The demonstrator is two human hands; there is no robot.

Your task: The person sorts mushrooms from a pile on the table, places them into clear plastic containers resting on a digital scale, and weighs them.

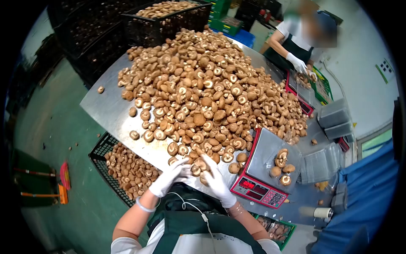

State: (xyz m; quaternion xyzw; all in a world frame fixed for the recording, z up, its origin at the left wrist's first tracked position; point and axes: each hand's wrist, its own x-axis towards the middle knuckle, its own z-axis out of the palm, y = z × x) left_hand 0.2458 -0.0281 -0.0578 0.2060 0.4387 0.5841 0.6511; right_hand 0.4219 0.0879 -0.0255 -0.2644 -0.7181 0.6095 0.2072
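Observation:
Both my hands wear white gloves and are at the near edge of a large heap of shiitake mushrooms [203,97] on the metal table. My left hand [172,176] has its fingers stretched out beside a few mushrooms and holds nothing that I can see. My right hand [218,182] curls round a small bunch of shiitake mushrooms [198,167], partly hidden by its fingers. Right of it, a red digital scale [259,191] shows lit red digits. On its grey pan sits clear plastic with several mushrooms [281,163].
A black crate [165,27] of mushrooms stands behind the heap. Below the table's left edge is another crate [99,158] with mushrooms. Clear plastic trays [319,163] are stacked right of the scale. A gloved co-worker [297,63] handles mushrooms at a second scale [305,108].

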